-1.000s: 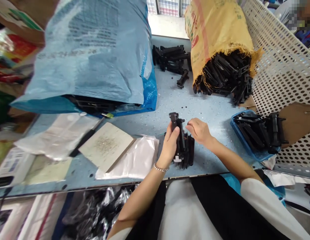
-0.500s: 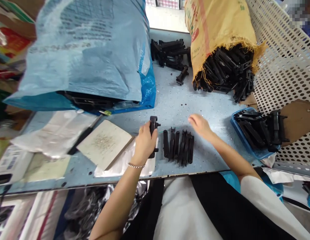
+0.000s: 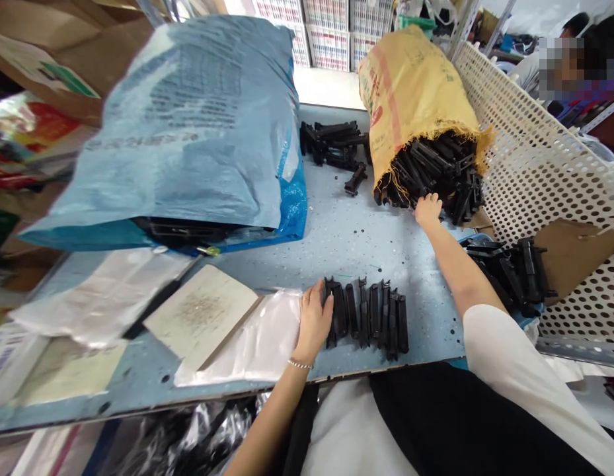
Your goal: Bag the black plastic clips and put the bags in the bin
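My left hand [image 3: 315,320] rests at the left end of a row of slim black plastic parts [image 3: 375,311]. Its thumb and fingers are closed about the leftmost part, which they partly cover. The row stands side by side near the table's front edge. Farther out, my right hand [image 3: 428,210] reaches to the mouth of a yellow woven sack [image 3: 406,86]. Its fingers are somewhat apart, against the lower edge of the black parts [image 3: 430,165] that spill out there; no held part shows.
A big blue plastic bag [image 3: 197,145] stands at left, above a square board [image 3: 202,314] and clear plastic bags [image 3: 257,337]. More black parts [image 3: 334,142] lie at the back. At right are a filled blue basket [image 3: 478,238] and a perforated white crate [image 3: 535,152]. A person sits beyond.
My left hand has brought its black part rightward and down to the left end of the row. My right hand has moved forward and right to the yellow sack. The view has tilted up.
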Action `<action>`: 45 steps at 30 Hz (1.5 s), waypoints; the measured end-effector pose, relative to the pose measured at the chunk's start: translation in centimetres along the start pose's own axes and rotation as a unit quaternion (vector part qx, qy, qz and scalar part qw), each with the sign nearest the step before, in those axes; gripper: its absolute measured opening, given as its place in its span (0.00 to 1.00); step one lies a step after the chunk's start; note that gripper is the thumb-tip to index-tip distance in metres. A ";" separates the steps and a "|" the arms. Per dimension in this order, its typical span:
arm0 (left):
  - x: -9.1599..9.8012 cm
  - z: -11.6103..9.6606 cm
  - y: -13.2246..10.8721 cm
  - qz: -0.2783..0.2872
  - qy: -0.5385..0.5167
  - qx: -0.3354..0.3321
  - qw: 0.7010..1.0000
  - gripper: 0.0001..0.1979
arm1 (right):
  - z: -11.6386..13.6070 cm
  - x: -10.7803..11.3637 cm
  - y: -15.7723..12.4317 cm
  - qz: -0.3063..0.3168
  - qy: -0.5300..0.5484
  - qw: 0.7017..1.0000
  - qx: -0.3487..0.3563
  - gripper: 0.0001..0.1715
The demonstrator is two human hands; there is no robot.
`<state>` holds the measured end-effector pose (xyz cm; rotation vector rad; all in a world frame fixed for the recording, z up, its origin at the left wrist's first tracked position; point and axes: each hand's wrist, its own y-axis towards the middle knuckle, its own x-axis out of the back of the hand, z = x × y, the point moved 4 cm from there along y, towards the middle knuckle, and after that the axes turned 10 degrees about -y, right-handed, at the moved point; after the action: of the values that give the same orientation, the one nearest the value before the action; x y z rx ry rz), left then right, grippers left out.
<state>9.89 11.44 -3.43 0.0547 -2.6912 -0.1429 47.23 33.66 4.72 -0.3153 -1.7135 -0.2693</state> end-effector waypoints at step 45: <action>0.1 -10.8 1.6 0.083 -0.412 0.243 0.874 0.22 | 9.6 2.2 -31.9 -0.177 0.167 0.761 0.602 0.27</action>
<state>14.41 12.05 6.44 -0.1143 -3.4834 0.7357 26.63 7.38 5.30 0.9686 -1.2605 0.5096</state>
